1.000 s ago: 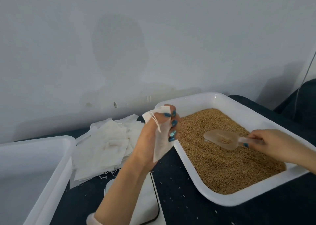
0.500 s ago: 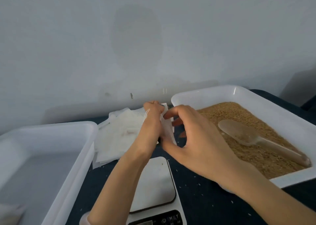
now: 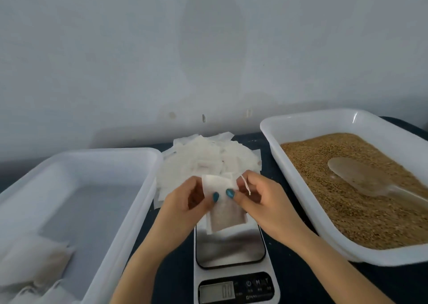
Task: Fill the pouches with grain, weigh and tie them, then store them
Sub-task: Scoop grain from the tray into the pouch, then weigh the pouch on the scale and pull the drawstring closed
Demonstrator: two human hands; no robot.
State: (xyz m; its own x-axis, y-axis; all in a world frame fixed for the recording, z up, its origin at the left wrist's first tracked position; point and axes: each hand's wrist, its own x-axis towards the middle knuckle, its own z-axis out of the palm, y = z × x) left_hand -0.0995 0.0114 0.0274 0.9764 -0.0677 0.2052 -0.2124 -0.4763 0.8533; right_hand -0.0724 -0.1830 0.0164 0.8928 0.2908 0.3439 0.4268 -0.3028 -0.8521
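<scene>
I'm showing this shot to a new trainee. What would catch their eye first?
Probably the two hands at centre: the left hand and right hand both pinch a white pouch above the scale. Next, the white tray of brown grain on the right, with a clear scoop lying in it.

A small-scale packing station set against a bare grey wall (image 3: 208, 49): a digital scale (image 3: 231, 252), a white tray (image 3: 301, 121) of grain (image 3: 347, 211) and stacked empty pouches (image 3: 203, 158) share a dark tabletop (image 3: 301, 280).

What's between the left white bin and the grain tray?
Head view shows a pile of empty pouches, a scale, and the left hand and right hand holding one pouch.
</scene>
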